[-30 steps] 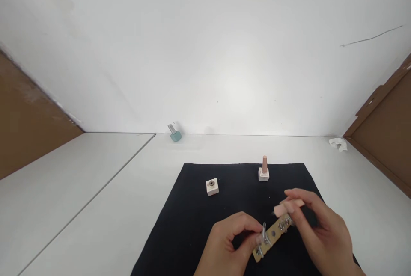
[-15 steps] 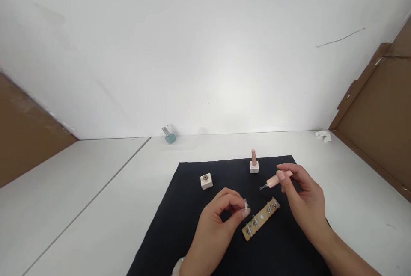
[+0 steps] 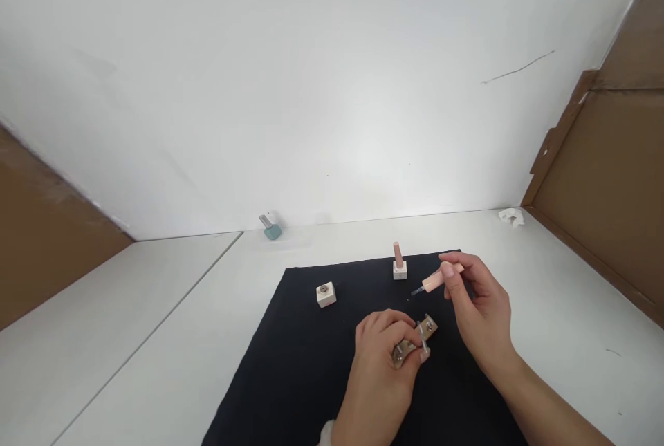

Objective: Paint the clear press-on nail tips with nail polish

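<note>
My right hand (image 3: 480,297) grips the pale pink cap of a nail polish brush (image 3: 434,281); its bristles point left, above the dark cloth. My left hand (image 3: 381,363) is closed in a pinch on a small clear nail tip (image 3: 425,346), right over a tan strip-shaped nail tip holder (image 3: 430,326). That hand covers much of the holder, and I cannot tell whether the nail tip touches it. An open white polish bottle (image 3: 326,295) stands on the cloth to the left. Behind the brush is a capped polish bottle (image 3: 399,265) with a pinkish-brown cap.
A black cloth (image 3: 295,349) lies on the white table (image 3: 171,335). A teal bottle (image 3: 271,230) with a silver cap leans near the white wall. Crumpled white tissue (image 3: 512,216) lies at the back right, beside a brown cardboard panel (image 3: 602,183).
My left hand has moved right with the nail tip, onto the holder, which it now partly hides. My right hand still holds the brush in nearly the same place. The view has shifted slightly.
</note>
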Motion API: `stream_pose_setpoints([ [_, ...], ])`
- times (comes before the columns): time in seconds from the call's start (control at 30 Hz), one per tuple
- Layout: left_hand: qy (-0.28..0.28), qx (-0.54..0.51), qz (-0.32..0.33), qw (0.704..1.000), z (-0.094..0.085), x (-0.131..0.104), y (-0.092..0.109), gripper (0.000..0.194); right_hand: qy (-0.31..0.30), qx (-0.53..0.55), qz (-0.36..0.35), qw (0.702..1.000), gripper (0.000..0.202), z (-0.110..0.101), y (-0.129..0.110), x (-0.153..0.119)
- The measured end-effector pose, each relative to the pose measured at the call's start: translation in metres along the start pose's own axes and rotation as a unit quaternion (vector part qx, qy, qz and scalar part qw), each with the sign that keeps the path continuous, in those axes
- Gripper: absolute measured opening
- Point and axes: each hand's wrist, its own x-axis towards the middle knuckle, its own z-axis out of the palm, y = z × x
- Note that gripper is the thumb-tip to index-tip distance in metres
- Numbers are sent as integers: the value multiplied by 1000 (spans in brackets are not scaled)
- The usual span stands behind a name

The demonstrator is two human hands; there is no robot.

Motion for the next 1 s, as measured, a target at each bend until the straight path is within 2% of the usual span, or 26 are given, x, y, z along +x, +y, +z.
stream_pose_setpoints([
  [0.17, 63, 109, 35, 991, 12, -6, -9, 26, -3, 2, -2, 1000, 26, -1, -3, -2],
  [0.4, 54, 176, 49, 982, 14, -6, -10, 24, -11, 5, -11, 1000, 25, -1, -6, -2],
  [1.0, 62, 176, 38, 982, 18, -4, -20, 23, -16, 4, -18, 1000, 26, -2, -6, -4],
])
